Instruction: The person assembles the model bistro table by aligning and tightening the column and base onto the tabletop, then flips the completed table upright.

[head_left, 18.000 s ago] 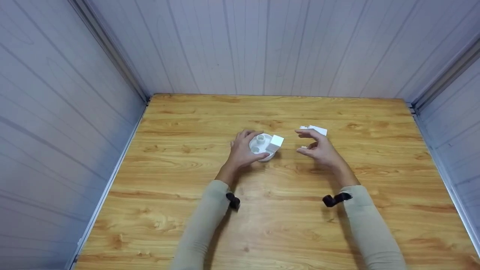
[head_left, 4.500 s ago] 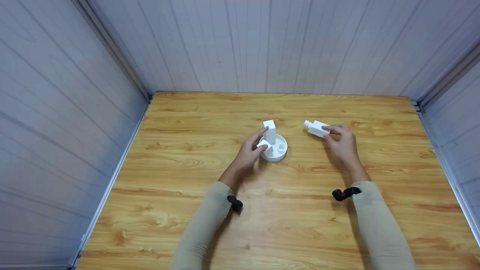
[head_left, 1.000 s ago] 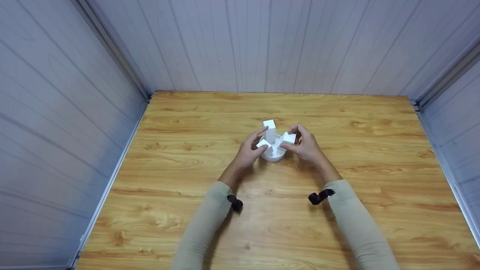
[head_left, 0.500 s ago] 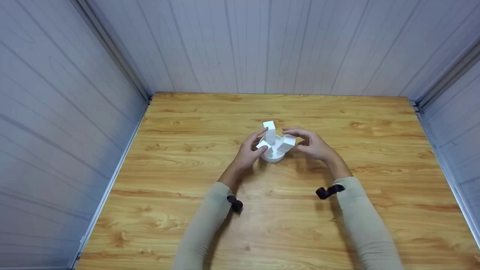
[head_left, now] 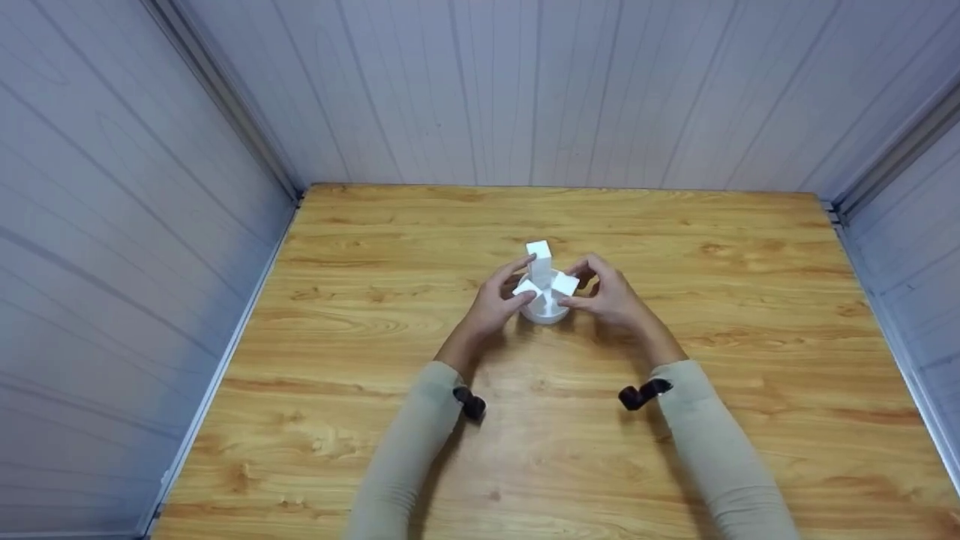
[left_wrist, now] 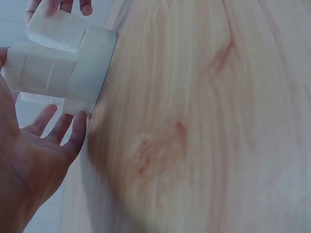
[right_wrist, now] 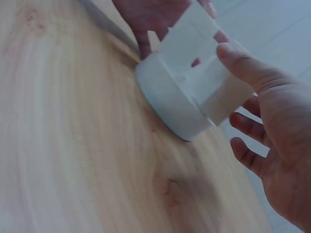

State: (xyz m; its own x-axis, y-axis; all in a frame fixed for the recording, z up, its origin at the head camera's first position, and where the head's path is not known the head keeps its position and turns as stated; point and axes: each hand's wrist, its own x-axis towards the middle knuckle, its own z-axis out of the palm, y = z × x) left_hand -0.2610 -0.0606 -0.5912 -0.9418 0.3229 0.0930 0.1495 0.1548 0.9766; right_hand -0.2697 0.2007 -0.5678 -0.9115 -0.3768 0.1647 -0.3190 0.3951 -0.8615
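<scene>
A white round base stands on the table with three white square legs rising from its top. My left hand holds this assembly from the left. Its thumb lies on the front-left leg and its index fingertip meets the back leg. In the left wrist view, other left fingers touch the base rim. From the right, my right hand pinches the right leg between thumb and fingers. The right wrist view shows the thumb on that leg, while lower fingers hang beside it.
The wood-grain table runs back to a pale panelled wall. More panels close off the left and right sides. A black wrist camera sits at each sleeve cuff.
Earlier, the base carried fewer legs and a loose leg with a threaded end was in my right hand. Since half a second ago, the right fingers have closed on that leg, now leaning less outward.
</scene>
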